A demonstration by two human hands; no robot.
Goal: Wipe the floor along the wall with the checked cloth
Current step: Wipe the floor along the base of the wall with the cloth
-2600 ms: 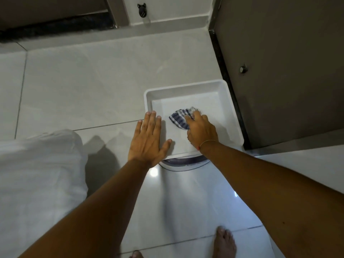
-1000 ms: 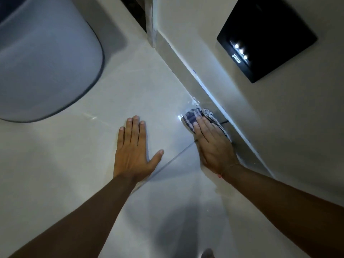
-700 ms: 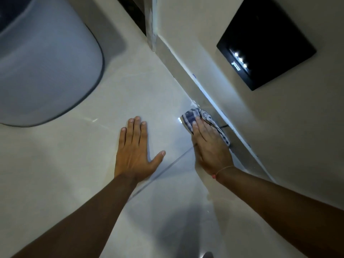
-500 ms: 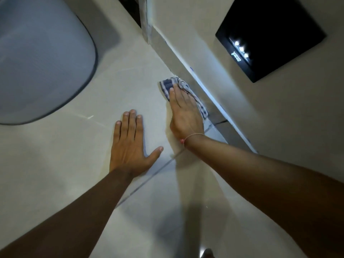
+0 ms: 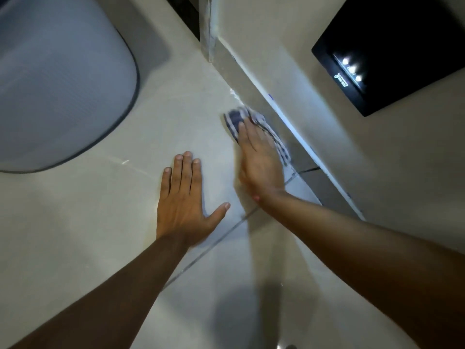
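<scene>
Where the pale glossy tiled floor (image 5: 105,222) met the grey skirting strip (image 5: 254,84) of the beige wall (image 5: 314,137), the crumpled blue-and-white checked cloth (image 5: 235,120) lay flat on the tile, its far edge just beside the skirting. The right hand (image 5: 259,159) lay on top of it, palm down, so that the cloth showed beyond the fingertips (image 5: 242,125) and along the hand's wall side. That grip was an open, flattened palm pressing the cloth to the floor, not a closed fist; the hand and cloth were blurred.

To the left, the left hand (image 5: 185,202) rested flat on bare tile, near the right hand but apart from it, fingers together and thumb spread toward a grout line (image 5: 221,238); it held nothing. A large rounded pale grey-blue object with a dark rim (image 5: 57,79) stood well apart at upper left, and what it was could not be told. A black rectangular panel with small white lights (image 5: 392,49) was fixed on the wall, above and to the right of the cloth. Nothing lay between the cloth and the skirting.

Both bare forearms reached forward from the lower frame edge, the right one angled in toward the wall, with a thin band at the wrist.
</scene>
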